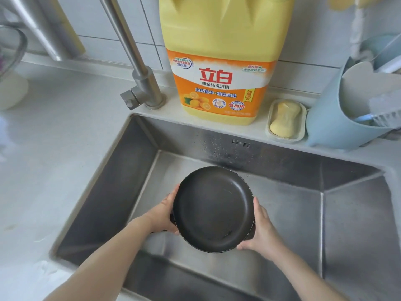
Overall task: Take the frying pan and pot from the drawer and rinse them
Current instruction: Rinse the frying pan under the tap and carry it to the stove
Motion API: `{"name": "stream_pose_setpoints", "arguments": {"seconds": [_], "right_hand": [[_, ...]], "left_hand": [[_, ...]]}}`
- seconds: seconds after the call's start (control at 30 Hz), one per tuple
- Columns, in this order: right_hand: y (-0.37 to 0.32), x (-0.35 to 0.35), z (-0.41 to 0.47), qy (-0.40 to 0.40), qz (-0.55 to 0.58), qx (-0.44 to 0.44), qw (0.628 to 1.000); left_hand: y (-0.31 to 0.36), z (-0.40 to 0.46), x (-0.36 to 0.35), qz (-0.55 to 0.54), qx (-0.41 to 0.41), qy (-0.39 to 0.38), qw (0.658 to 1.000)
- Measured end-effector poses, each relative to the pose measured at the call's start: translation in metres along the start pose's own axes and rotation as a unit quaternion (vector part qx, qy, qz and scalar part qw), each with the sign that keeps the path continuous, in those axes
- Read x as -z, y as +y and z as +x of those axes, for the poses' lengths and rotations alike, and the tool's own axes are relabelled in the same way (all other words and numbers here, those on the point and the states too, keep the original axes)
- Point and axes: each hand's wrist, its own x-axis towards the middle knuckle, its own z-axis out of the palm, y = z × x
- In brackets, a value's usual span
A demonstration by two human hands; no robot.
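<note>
Pale table (54, 131) at far left; steel faucet (143, 88) stands on the ledge behind the sink (282, 170). Left hand (163, 213) grips the left rim of the black frying pan (213, 208), fingers curled under the edge. Pan is held level above the sink basin, open side up, between both hands. Right hand (261, 231) grips the right rim likewise, thumb along the edge. Behind, on the ledge: yellow detergent jug (223, 61), then soap (285, 119) in its dish (302, 133), then a blue holder (329, 120) at far right.
</note>
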Motion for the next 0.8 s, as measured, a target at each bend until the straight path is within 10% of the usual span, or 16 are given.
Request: {"name": "stream_pose_setpoints", "arguments": {"seconds": [0.4, 0.5, 0.6, 0.8], "right_hand": [[0.0, -0.01, 0.008, 0.001, -0.006, -0.003, 1.0], [-0.001, -0.008, 0.006, -0.008, -0.008, -0.005, 1.0], [-0.006, -0.006, 0.006, -0.013, -0.019, -0.003, 1.0], [-0.013, -0.002, 0.007, -0.019, -0.048, -0.009, 0.999]], "left_hand": [[0.019, -0.006, 0.011, 0.092, 0.038, 0.032, 0.995], [0.049, -0.027, 0.029, 0.008, -0.011, 0.225, 0.974], [0.093, -0.05, 0.064, -0.133, -0.084, 0.465, 0.871], [0.14, -0.043, 0.139, -0.185, -0.072, 0.561, 0.804]]}}
